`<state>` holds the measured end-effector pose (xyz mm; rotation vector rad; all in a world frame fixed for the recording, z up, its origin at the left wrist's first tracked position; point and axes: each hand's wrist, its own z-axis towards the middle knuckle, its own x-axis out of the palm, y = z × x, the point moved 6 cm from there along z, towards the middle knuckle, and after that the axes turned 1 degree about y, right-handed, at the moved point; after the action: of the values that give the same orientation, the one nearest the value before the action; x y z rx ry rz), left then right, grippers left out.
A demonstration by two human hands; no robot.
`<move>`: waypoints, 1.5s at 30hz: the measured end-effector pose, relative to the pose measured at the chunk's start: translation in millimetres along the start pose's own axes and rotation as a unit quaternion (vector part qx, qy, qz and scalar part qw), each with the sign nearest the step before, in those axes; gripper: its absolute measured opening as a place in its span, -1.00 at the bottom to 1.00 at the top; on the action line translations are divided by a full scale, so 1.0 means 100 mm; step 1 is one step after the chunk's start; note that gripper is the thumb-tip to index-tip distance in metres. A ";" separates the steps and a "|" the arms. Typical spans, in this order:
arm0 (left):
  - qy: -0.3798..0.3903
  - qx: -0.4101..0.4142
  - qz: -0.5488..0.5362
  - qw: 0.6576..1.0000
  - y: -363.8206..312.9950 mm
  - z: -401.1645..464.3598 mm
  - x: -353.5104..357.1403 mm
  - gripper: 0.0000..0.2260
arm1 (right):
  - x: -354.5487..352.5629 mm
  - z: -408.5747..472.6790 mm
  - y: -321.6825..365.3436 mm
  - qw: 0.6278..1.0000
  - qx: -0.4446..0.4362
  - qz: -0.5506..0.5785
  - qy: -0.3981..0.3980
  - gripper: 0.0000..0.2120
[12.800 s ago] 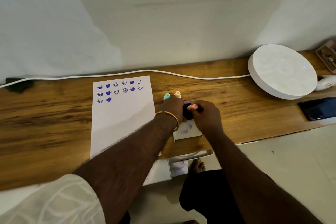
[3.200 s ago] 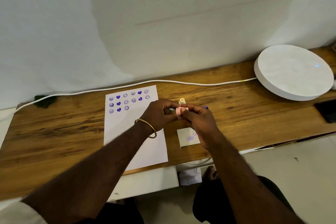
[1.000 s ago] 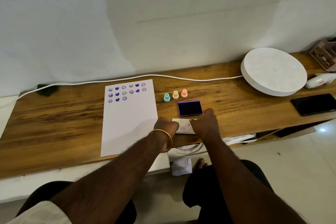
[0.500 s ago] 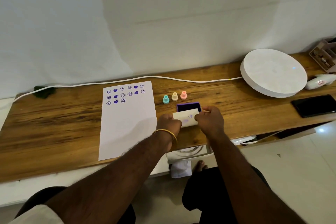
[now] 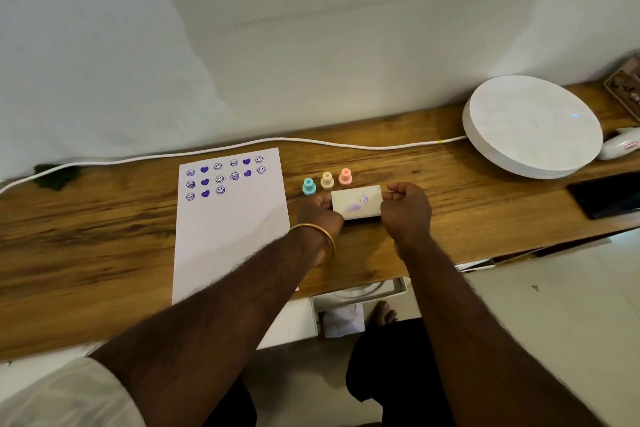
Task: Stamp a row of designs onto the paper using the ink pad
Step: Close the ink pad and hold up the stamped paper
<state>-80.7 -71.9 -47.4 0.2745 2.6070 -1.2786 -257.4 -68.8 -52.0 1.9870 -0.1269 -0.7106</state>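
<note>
Both forearms reached up from the lower frame toward centre. Left hand (image 5: 320, 215), a gold bangle (image 5: 317, 242) on its wrist, pinched the left end of a white lid (image 5: 356, 206). Right hand (image 5: 407, 211) pinched its right end, fingers curled.

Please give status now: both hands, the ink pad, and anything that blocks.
Left hand and right hand grip the white lid by its ends. Lid covers the ink pad; pad not visible. Three stamps stand behind it. Paper unobstructed.
</note>
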 end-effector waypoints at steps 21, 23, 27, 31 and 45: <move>0.018 -0.015 -0.016 1.000 0.05 0.02 0.04 -0.52 | 0.06 0.05 -0.07 0.999 -0.023 -0.038 0.007 -0.67; 0.020 -0.011 -0.013 1.000 0.04 0.01 0.04 -0.52 | 0.06 0.06 -0.08 0.999 -0.026 -0.037 0.007 -0.67; 0.026 -0.001 -0.008 1.000 0.04 0.01 0.05 -0.52 | 0.06 0.07 -0.07 0.999 -0.037 -0.037 0.008 -0.69; 0.028 0.001 -0.008 1.000 0.04 0.02 0.05 -0.53 | 0.07 0.08 -0.08 0.998 -0.041 -0.038 0.003 -0.69; -0.039 0.008 -0.039 0.998 0.07 0.05 -0.52 -0.61 | 0.00 -0.45 0.45 0.980 -0.179 -0.058 -0.070 -0.71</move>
<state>-28.3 -75.4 -40.9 0.1238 2.5653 -1.3085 -224.8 -57.1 1.3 1.6102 0.0324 -0.8819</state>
